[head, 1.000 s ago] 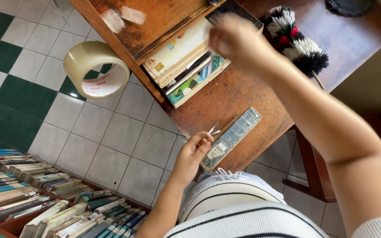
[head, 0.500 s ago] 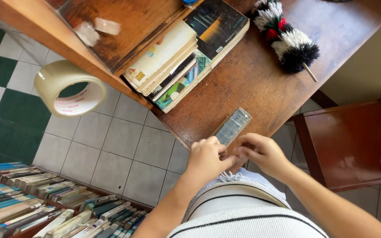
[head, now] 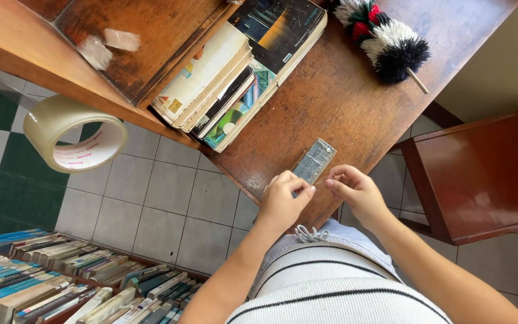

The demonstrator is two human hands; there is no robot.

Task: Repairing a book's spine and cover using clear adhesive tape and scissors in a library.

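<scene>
A small, flat, greyish see-through case (head: 314, 159) lies on the brown wooden table (head: 343, 102) near its front edge. My left hand (head: 283, 201) has its fingers closed on the case's near end. My right hand (head: 355, 191) sits just right of it, thumb and forefinger pinched together next to the left fingertips. Whether something thin is between them I cannot tell.
A stack of worn books (head: 220, 90) with a dark book (head: 283, 27) on top lies on the table. A feather duster (head: 385, 42) is at the back right. A tape roll (head: 76, 135) overhangs the table's left edge. A wooden chair (head: 481, 174) stands right; rows of books (head: 43, 285) lie on the floor lower left.
My right hand came down from the book stack to the case. Both hands now meet at the case's near end.
</scene>
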